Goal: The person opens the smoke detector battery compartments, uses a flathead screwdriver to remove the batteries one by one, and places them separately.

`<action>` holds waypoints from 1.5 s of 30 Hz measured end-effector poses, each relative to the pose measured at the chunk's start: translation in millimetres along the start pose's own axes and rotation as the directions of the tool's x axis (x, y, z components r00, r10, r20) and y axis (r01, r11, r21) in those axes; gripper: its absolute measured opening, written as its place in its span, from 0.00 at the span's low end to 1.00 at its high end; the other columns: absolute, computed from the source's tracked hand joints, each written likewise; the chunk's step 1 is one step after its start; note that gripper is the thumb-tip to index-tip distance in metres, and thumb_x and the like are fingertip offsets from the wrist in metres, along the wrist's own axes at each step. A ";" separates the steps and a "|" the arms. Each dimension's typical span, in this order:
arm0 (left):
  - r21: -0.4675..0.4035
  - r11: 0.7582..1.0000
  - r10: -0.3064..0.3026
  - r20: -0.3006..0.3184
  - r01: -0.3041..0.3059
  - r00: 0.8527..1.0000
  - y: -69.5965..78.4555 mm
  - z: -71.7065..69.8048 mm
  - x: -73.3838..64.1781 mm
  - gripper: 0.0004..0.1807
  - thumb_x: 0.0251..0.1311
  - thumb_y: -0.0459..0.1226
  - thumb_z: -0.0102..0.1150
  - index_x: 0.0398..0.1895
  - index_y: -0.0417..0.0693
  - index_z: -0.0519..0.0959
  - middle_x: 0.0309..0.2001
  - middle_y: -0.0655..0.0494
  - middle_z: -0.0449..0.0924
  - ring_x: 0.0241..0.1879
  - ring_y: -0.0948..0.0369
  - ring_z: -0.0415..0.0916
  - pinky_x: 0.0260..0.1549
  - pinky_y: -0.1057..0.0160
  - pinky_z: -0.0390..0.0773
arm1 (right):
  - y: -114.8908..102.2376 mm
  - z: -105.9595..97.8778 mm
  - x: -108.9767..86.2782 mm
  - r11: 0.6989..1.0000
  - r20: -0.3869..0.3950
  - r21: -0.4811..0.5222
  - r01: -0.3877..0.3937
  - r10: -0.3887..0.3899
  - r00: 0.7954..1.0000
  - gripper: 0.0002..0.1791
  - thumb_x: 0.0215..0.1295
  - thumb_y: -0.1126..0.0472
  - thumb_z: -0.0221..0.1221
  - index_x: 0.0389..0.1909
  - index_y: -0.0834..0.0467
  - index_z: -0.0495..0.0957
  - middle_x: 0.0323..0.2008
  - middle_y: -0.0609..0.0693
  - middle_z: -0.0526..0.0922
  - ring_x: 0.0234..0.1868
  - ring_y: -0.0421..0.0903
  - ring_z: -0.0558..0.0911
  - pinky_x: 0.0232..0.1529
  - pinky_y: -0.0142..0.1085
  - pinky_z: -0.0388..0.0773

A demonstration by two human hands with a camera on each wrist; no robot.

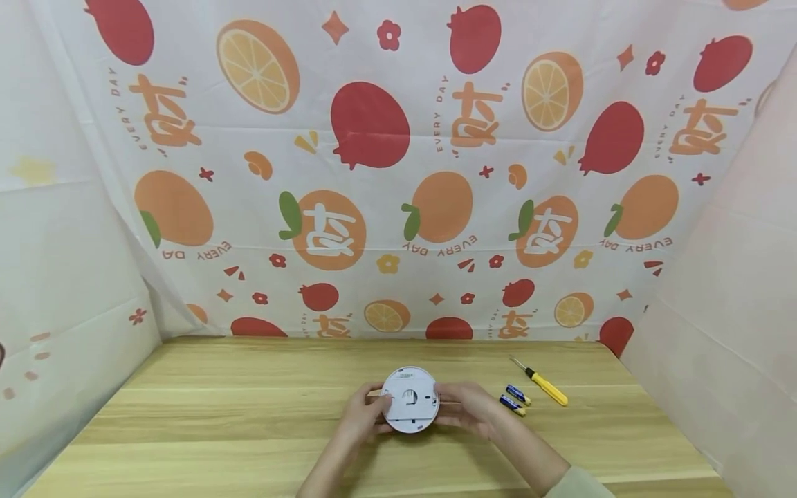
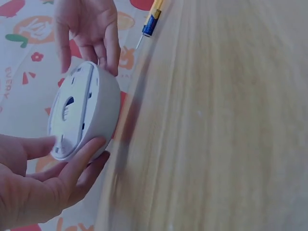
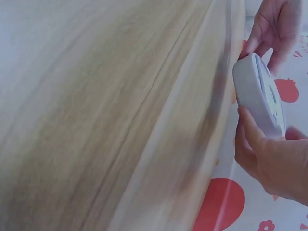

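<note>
A round white smoke alarm [image 1: 398, 411] is held up over the table between both hands, its flat plate side facing the person. The plate has a round opening in its middle and small slots near the rim. At the left edge my left hand [image 1: 363, 415] grips it, thumb on the plate and fingers around the outer wall. My right hand [image 1: 468, 408] holds the right edge with its fingers along the side wall. In the right wrist view the thick side of the alarm [image 3: 250, 89] shows, with the right hand [image 3: 276, 159] at its lower end.
Two blue-and-yellow batteries [image 1: 512, 404] lie on the wooden table [image 1: 249, 415] to the right of the right hand. Beyond them lies a yellow-handled screwdriver [image 1: 551, 389], its tip pointing away. A fruit-print cloth [image 1: 386, 207] hangs behind the table.
</note>
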State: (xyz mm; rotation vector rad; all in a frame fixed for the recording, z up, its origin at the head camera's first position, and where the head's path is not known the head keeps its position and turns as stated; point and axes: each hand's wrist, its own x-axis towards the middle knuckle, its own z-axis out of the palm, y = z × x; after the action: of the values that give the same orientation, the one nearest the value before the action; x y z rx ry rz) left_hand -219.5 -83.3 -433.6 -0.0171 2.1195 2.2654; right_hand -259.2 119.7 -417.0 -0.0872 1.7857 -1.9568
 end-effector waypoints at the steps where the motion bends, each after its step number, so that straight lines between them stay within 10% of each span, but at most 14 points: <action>1: -0.010 1.000 0.008 -0.011 -0.008 1.000 1.3 0.9 0.1 0.23 0.64 0.32 0.48 0.56 0.23 0.60 0.36 0.40 0.72 0.29 0.56 0.75 0.29 0.55 0.82 | -0.4 0.6 0.0 1.000 -0.011 0.023 -0.007 0.007 1.000 0.26 0.66 0.60 0.52 0.54 0.77 0.62 0.46 0.65 0.73 0.46 0.56 0.76 0.50 0.46 0.75; 16: 0.052 0.998 0.034 -0.094 -0.029 0.995 10.4 10.3 1.5 0.27 0.65 0.46 0.49 0.48 0.25 0.67 0.37 0.41 0.71 0.30 0.57 0.74 0.29 0.55 0.82 | -1.4 5.2 -3.1 0.939 0.049 0.307 -0.153 0.145 0.988 0.34 0.69 0.50 0.47 0.63 0.70 0.48 0.53 0.73 0.58 0.56 0.67 0.65 0.56 0.52 0.67; 30: 0.112 0.993 0.063 -0.141 -0.047 0.988 9.5 10.8 8.3 0.25 0.60 0.46 0.55 0.40 0.30 0.64 0.37 0.41 0.68 0.35 0.53 0.71 0.30 0.57 0.81 | -9.0 -0.3 -0.2 0.995 0.090 0.035 -0.099 0.095 0.991 0.38 0.64 0.45 0.52 0.56 0.77 0.59 0.45 0.66 0.74 0.48 0.58 0.76 0.54 0.45 0.70; 45: 0.211 0.975 0.061 0.072 -0.075 0.996 13.5 -12.8 4.3 0.30 0.55 0.43 0.62 0.49 0.26 0.66 0.42 0.39 0.76 0.41 0.52 0.75 0.40 0.53 0.77 | -2.8 -17.3 8.8 0.994 0.216 -0.061 0.094 -0.079 0.973 0.33 0.66 0.57 0.53 0.61 0.78 0.54 0.52 0.61 0.71 0.54 0.52 0.71 0.61 0.47 0.61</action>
State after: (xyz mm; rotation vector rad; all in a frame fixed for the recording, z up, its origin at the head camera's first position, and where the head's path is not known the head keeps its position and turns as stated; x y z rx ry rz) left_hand -224.5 -96.9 -421.1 0.1366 2.3501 2.0280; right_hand -274.1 132.2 -419.2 -0.3903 1.7350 -1.8645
